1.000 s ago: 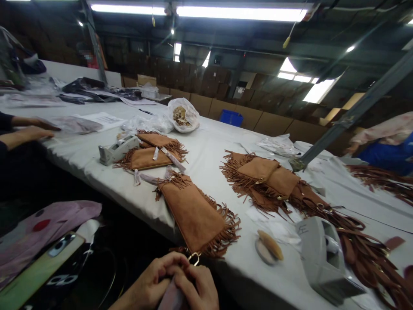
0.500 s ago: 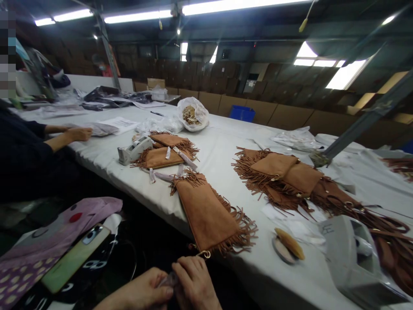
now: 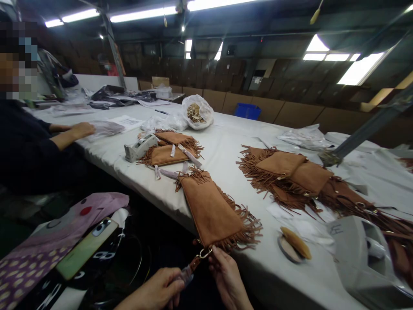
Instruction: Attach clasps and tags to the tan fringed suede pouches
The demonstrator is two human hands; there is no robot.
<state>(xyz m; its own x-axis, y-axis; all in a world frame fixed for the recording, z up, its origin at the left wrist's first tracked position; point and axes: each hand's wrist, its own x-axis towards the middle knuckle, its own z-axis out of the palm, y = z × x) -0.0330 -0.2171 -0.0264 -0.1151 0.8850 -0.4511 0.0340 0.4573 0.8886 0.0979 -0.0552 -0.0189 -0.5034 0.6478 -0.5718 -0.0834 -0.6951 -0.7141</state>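
Note:
A tan fringed suede bag (image 3: 213, 211) lies at the table's near edge, one corner toward me. From that corner hangs a gold metal clasp (image 3: 205, 253), joined to a brown strap (image 3: 194, 262) whose lower part is covered in thin clear wrapping. My left hand (image 3: 164, 284) is closed around the wrapped strap. At the clasp's right side, my right hand (image 3: 226, 275) pinches with thumb and finger, close against the bag's corner. Farther back are more fringed bags (image 3: 169, 155) with wrapped straps and a grey tape dispenser (image 3: 140, 147).
Several fringed bags (image 3: 290, 170) are piled at the right, behind a large tape dispenser (image 3: 358, 254) and a yellow-brown oval object (image 3: 295, 243). A plastic bag (image 3: 198, 113) stands at the back. A phone (image 3: 87, 247) lies on cloth at lower left. A co-worker's hand (image 3: 82, 130) rests on plastic.
My hands have moved apart. The left now holds the wrapped strap lower left of the clasp; the right has gone from the wrapping up to the clasp. The view has shifted slightly.

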